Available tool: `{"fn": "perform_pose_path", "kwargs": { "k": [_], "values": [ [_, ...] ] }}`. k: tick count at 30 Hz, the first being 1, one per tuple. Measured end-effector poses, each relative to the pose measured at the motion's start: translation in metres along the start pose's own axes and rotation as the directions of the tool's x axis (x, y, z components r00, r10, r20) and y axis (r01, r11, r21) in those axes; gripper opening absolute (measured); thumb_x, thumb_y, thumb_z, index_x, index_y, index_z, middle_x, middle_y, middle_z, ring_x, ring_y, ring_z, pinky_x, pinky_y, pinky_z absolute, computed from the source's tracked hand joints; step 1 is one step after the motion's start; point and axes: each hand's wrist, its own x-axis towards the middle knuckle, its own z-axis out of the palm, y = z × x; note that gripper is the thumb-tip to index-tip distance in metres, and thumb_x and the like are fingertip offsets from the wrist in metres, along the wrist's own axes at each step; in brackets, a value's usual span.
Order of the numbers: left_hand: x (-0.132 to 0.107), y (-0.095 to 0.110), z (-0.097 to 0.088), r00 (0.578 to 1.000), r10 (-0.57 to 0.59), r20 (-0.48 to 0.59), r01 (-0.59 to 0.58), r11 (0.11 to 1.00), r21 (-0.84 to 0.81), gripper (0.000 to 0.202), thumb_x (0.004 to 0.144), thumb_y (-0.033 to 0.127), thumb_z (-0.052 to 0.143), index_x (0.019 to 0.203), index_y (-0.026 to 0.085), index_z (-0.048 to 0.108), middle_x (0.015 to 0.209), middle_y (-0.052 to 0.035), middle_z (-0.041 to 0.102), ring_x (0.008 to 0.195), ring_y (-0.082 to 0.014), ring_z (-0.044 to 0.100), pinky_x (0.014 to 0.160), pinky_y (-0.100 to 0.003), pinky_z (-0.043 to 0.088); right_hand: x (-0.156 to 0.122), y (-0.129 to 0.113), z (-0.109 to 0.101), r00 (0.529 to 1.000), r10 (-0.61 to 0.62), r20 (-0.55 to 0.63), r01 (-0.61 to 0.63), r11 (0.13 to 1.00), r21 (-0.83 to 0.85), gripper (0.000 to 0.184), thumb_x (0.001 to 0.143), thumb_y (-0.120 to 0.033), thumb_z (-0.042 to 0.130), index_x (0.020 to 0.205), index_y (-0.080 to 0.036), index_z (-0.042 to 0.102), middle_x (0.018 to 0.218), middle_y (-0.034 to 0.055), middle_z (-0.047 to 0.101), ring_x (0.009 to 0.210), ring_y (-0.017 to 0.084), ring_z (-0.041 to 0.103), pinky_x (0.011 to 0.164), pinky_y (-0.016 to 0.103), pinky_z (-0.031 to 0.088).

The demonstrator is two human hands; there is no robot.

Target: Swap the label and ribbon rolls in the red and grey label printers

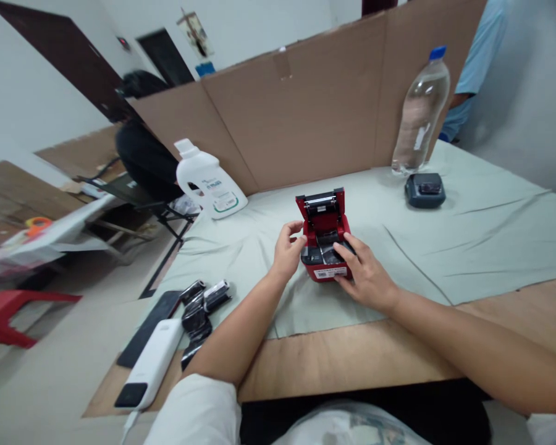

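Observation:
A small red and black label printer [323, 273] stands on the green cloth in front of me, its lid [323, 203] raised. Glossy black ribbon [328, 252] shows inside the printer. My left hand [289, 252] is at the printer's left side, thumb and bent fingers against its edge. From the right, my right hand [368, 278] grips the printer, with the thumb low at the front and the fingers over the upper right edge. Some of those fingertips reach the inside by the ribbon. A white label with a code is on the printer's front.
Black ribbon rolls [206, 300], a white power bank [151, 364] with a cable and a dark flat phone-like slab [151, 327] lie at left. Behind are a white detergent bottle [210, 179], a water bottle [421, 117], a dark small device [425, 190] and a cardboard screen [296, 117].

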Motion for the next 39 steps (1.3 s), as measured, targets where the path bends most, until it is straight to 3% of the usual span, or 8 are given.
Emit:
{"fn": "perform_pose_path", "kwargs": {
  "k": [4, 12, 18, 24, 28, 31, 34, 39],
  "values": [
    [0.025, 0.024, 0.007, 0.962, 0.096, 0.257, -0.193, 0.904, 0.382, 0.024, 0.076, 0.022, 0.058, 0.098, 0.022, 0.068, 0.104, -0.0063, 0.069, 0.103, -0.0263, 0.061, 0.100, -0.044, 0.042, -0.001, 0.002, 0.001, 1.000, -0.001, 0.003, 0.001, 1.000, 0.012, 0.075, 0.088, -0.024, 0.056, 0.151, -0.027, 0.017, 0.151, 0.0164, 0.028, 0.136, 0.037, 0.036, 0.103, 0.063, 0.043],
    [0.070, 0.026, 0.038, 0.769, -0.125, 0.627, -0.485, 0.526, 0.699, 0.033, 0.060, 0.024, 0.074, 0.092, 0.021, 0.074, 0.096, -0.0105, 0.073, 0.101, -0.0333, 0.061, 0.098, -0.040, 0.040, 0.000, 0.005, 0.000, 1.000, -0.026, 0.011, 0.026, 0.999, 0.020, 0.076, 0.087, -0.021, 0.055, 0.152, -0.026, 0.016, 0.149, 0.0165, 0.029, 0.134, 0.036, 0.036, 0.103, 0.062, 0.043],
    [0.074, 0.017, 0.044, 0.772, -0.182, 0.610, -0.462, 0.499, 0.733, 0.012, 0.059, 0.026, 0.074, 0.069, 0.021, 0.071, 0.079, -0.0097, 0.072, 0.098, -0.0321, 0.062, 0.099, -0.039, 0.038, 0.000, 0.008, 0.000, 1.000, -0.022, 0.017, 0.022, 0.999, 0.024, 0.075, 0.087, -0.022, 0.056, 0.152, -0.028, 0.018, 0.150, 0.0153, 0.030, 0.133, 0.036, 0.037, 0.103, 0.063, 0.043],
    [0.061, 0.034, 0.037, 0.832, -0.158, 0.532, -0.344, 0.605, 0.718, 0.031, 0.061, 0.021, 0.072, 0.092, 0.017, 0.071, 0.091, -0.0084, 0.071, 0.092, -0.0303, 0.063, 0.092, -0.043, 0.044, 0.001, 0.013, -0.001, 0.999, -0.053, -0.011, 0.053, 0.998, 0.032, 0.078, 0.088, -0.028, 0.058, 0.153, -0.025, 0.015, 0.148, 0.0168, 0.034, 0.132, 0.037, 0.039, 0.104, 0.062, 0.042],
    [0.046, 0.047, -0.001, 0.875, -0.062, 0.480, -0.150, 0.908, 0.391, 0.034, 0.064, 0.022, 0.068, 0.098, 0.014, 0.065, 0.093, -0.0055, 0.068, 0.085, -0.0206, 0.064, 0.082, -0.035, 0.049, 0.002, 0.015, -0.002, 0.997, -0.074, -0.009, 0.075, 0.997, 0.029, 0.082, 0.088, -0.033, 0.059, 0.154, -0.021, 0.011, 0.149, 0.0187, 0.034, 0.133, 0.036, 0.039, 0.104, 0.060, 0.042],
    [0.043, 0.052, -0.056, 0.817, -0.170, 0.550, 0.053, 0.973, 0.223, 0.033, 0.066, 0.030, 0.070, 0.095, 0.014, 0.064, 0.089, -0.0054, 0.068, 0.079, -0.0173, 0.063, 0.075, -0.032, 0.049, 0.002, 0.015, -0.003, 0.997, -0.074, 0.005, 0.074, 0.997, 0.028, 0.081, 0.089, -0.033, 0.058, 0.154, -0.022, 0.010, 0.150, 0.0179, 0.033, 0.134, 0.037, 0.039, 0.105, 0.060, 0.042],
    [0.045, 0.045, -0.121, 0.759, -0.403, 0.511, 0.153, 0.873, 0.462, 0.037, 0.059, 0.028, 0.074, 0.093, 0.015, 0.066, 0.086, -0.0048, 0.069, 0.078, -0.0175, 0.061, 0.073, -0.030, 0.048, 0.002, 0.013, -0.002, 0.998, -0.063, -0.002, 0.063, 0.998, 0.015, 0.081, 0.088, -0.032, 0.059, 0.153, -0.023, 0.012, 0.149, 0.0171, 0.035, 0.133, 0.037, 0.040, 0.106, 0.060, 0.041],
    [0.038, 0.007, -0.205, 0.781, -0.617, 0.098, 0.192, 0.387, 0.902, 0.037, 0.051, 0.025, 0.073, 0.086, 0.016, 0.068, 0.083, -0.0049, 0.071, 0.084, -0.0228, 0.062, 0.074, -0.029, 0.046, 0.003, 0.012, 0.000, 0.998, -0.067, -0.012, 0.067, 0.998, 0.003, 0.080, 0.087, -0.031, 0.059, 0.153, -0.023, 0.014, 0.149, 0.0162, 0.035, 0.131, 0.038, 0.041, 0.105, 0.061, 0.042]
  ]
}}
